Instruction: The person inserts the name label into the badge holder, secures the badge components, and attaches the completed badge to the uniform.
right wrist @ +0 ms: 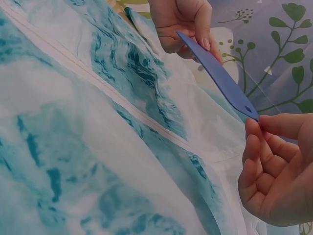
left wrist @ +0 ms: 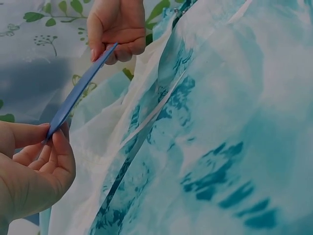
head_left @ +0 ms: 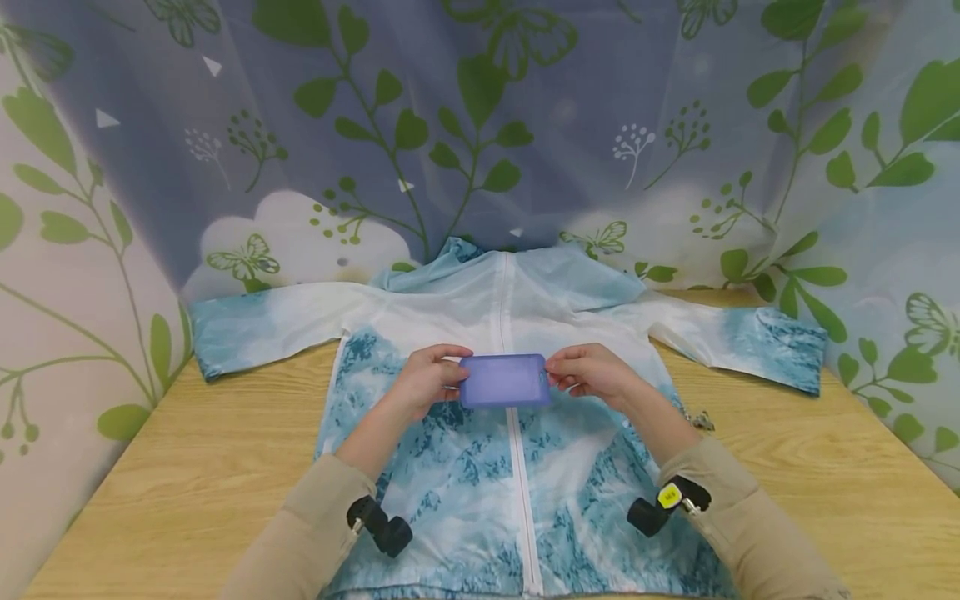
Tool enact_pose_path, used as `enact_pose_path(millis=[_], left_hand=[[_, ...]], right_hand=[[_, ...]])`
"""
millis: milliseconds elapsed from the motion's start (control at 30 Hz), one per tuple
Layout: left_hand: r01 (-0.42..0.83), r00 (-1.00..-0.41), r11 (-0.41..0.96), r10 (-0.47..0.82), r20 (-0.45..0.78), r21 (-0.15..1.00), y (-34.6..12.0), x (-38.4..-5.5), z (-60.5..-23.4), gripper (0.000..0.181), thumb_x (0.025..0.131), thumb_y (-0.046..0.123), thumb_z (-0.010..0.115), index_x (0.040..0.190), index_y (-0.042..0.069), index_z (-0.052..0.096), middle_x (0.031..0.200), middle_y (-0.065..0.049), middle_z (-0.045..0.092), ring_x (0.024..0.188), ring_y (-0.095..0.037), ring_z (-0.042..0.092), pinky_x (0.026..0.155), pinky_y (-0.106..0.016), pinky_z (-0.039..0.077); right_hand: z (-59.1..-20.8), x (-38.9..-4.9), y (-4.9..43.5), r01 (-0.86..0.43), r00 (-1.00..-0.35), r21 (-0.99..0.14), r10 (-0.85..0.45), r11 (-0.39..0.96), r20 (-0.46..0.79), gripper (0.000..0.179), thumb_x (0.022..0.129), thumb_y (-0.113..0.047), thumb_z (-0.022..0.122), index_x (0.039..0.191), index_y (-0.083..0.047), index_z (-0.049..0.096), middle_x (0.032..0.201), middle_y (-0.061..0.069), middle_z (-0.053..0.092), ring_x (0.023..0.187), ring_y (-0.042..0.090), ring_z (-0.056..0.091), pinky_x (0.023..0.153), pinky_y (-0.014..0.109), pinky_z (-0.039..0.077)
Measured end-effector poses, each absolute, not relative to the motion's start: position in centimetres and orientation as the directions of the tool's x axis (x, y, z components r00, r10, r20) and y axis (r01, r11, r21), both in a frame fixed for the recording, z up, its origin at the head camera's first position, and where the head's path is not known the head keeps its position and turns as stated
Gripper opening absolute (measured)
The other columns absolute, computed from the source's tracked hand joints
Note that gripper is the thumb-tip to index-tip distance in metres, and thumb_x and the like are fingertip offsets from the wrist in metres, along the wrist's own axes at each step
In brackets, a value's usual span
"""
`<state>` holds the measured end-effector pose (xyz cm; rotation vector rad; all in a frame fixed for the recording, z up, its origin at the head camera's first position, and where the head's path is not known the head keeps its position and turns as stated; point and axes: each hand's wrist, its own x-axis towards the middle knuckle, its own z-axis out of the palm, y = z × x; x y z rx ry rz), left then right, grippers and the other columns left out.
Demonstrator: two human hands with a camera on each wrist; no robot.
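Note:
A thin, purple-blue phone case point(head_left: 504, 383) with rounded corners is held up level over a jacket by both hands. My left hand point(head_left: 427, 382) pinches its left end between thumb and fingers. At the opposite end, my right hand point(head_left: 596, 372) pinches the edge near a small cutout, which also shows on the case point(right wrist: 222, 78) in the right wrist view. Seen nearly edge-on in the left wrist view, the case point(left wrist: 82, 95) looks slightly bowed. Beneath lies a blue-and-white zip jacket point(head_left: 442, 508), spread flat with its sleeves out to both sides.
The jacket covers the middle of a wooden table point(head_left: 172, 483). Beside its right edge lies a small dark metallic item point(head_left: 702, 420). A leaf-printed curtain point(head_left: 570, 125) rises behind the table and along both sides. Each sleeved forearm wears a black wrist camera point(head_left: 381, 527).

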<state>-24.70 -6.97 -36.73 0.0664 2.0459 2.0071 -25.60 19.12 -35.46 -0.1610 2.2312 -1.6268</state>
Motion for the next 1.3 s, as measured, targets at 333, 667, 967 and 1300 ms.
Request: enact_pose_path(millis=[333,667,967,1300], left_hand=[[-0.186,-0.954,-0.005,0.24,-0.179,0.983,-7.7,-24.8,-36.8,0.036,0.089,-0.001,0.054,0.125,0.0,0.054,0.104,-0.016,0.059,0.076,-0.018,0.058,0.064,-0.028,0.048],[-0.174,-0.954,-0.019,0.251,-0.164,0.985,-7.9,-24.8,-36.9,0.038,0.09,-0.001,0.053,0.127,-0.005,0.05,0.101,-0.015,0.058,0.073,-0.017,0.055,0.064,-0.028,0.046],[-0.169,-0.954,-0.003,0.252,-0.163,0.986,-7.9,-24.7,-36.8,0.038,0.091,0.0,0.053,0.128,-0.005,0.05,0.098,-0.014,0.058,0.072,-0.016,0.054,0.064,-0.028,0.046],[-0.182,-0.953,0.032,0.239,-0.184,0.983,-7.8,-24.6,-36.7,0.036,0.09,0.0,0.054,0.125,-0.003,0.053,0.108,-0.016,0.057,0.073,-0.017,0.054,0.064,-0.028,0.047]], right_hand=[[-34.8,-25.4,21.4,0.027,-0.942,-0.902,-0.292,0.43,-0.168,0.03,0.092,-0.018,0.058,0.108,0.007,0.06,0.086,0.005,0.063,0.085,0.035,0.055,0.075,0.04,0.048],[-34.7,-25.1,25.0,-0.011,-0.957,-0.862,-0.256,0.508,-0.139,0.034,0.093,-0.023,0.058,0.109,0.008,0.057,0.089,0.006,0.062,0.087,0.036,0.054,0.074,0.04,0.048],[-34.5,-24.5,28.7,0.019,-0.968,-0.847,-0.202,0.532,-0.149,0.047,0.093,-0.029,0.058,0.117,0.01,0.052,0.092,0.003,0.061,0.087,0.029,0.054,0.074,0.036,0.049],[-34.7,-23.4,33.5,0.041,-0.974,-0.827,-0.163,0.561,-0.159,0.055,0.094,-0.033,0.055,0.125,0.011,0.045,0.105,0.008,0.059,0.094,0.024,0.055,0.078,0.035,0.048]])
